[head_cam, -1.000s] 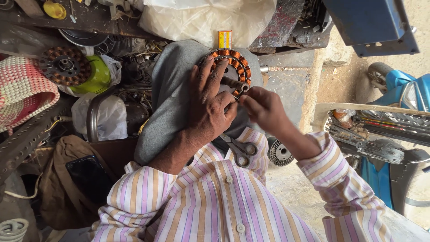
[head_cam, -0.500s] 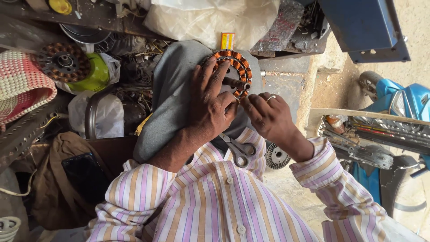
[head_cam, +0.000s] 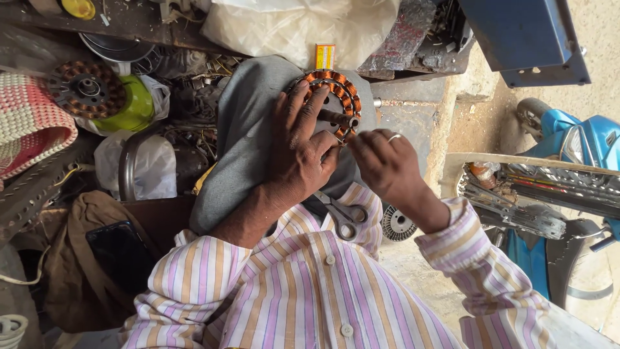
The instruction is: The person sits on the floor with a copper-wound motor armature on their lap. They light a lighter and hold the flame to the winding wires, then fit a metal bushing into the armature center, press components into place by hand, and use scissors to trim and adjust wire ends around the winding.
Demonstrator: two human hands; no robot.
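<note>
A round fan stator (head_cam: pixel 336 87) with orange copper windings rests on my knee in grey trousers (head_cam: pixel 242 129). My left hand (head_cam: pixel 297 152) lies spread over it, fingers pressing its face and holding it steady. My right hand (head_cam: pixel 384 165), with a ring on one finger, pinches its fingertips together at the stator's lower right rim. What they pinch is too small to see. A pair of grey scissors (head_cam: pixel 343 214) lies on my lap below both hands, above my striped shirt (head_cam: pixel 310 297).
A second wound stator (head_cam: pixel 87 87) sits on a green object at the left, near a red-and-white woven basket (head_cam: pixel 26 123). A white plastic bag (head_cam: pixel 303 26) and a blue metal box (head_cam: pixel 523 39) are ahead. A blue scooter (head_cam: pixel 581 148) stands right. A brown bag (head_cam: pixel 71 271) lies lower left.
My right hand has drawn slightly down and right along the stator's rim, its fingers now pinched. My left hand keeps the stator pressed on my knee.
</note>
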